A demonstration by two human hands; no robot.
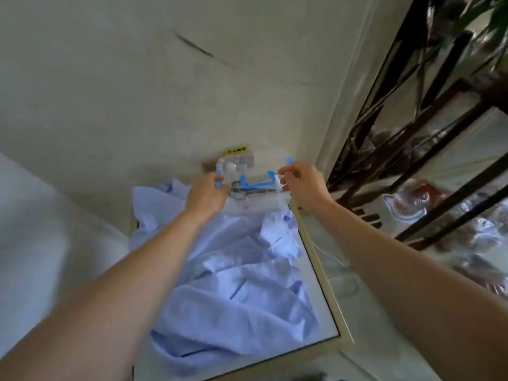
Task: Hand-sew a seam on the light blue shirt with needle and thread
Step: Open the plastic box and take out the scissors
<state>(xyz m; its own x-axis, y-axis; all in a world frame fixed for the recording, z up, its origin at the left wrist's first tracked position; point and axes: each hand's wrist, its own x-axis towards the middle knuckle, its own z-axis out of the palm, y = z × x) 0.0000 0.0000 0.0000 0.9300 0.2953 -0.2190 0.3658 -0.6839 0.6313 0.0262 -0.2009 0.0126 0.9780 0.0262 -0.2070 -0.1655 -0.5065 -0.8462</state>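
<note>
1. One shirt (233,284), light blue, lies crumpled and creased across the tabletop (321,273), covering most of it from the near edge to the far end. A dark slit shows near its middle; no seam detail can be made out.
2. One thin white strand (330,254) hangs just off the tabletop's right rim; cannot tell whether it is thread or cord.
3. Two bare arms reach forward over the shirt.
4. Left hand (206,193): fingers curled round the left end of the box (255,199).
5. Right hand (302,185): fingers curled, pinching the box's right end.
6. One box, clear plastic, with blue clips (258,184), sits at the far end of the tabletop, touching the shirt's far edge. Dark shapes are inside, too blurred to name or count.
7. One wall socket (239,160) is right behind the box, with a yellow label (235,151) above it.
8. One dark rack (412,133) stands far right, holding wrapped items, blurred.
</note>
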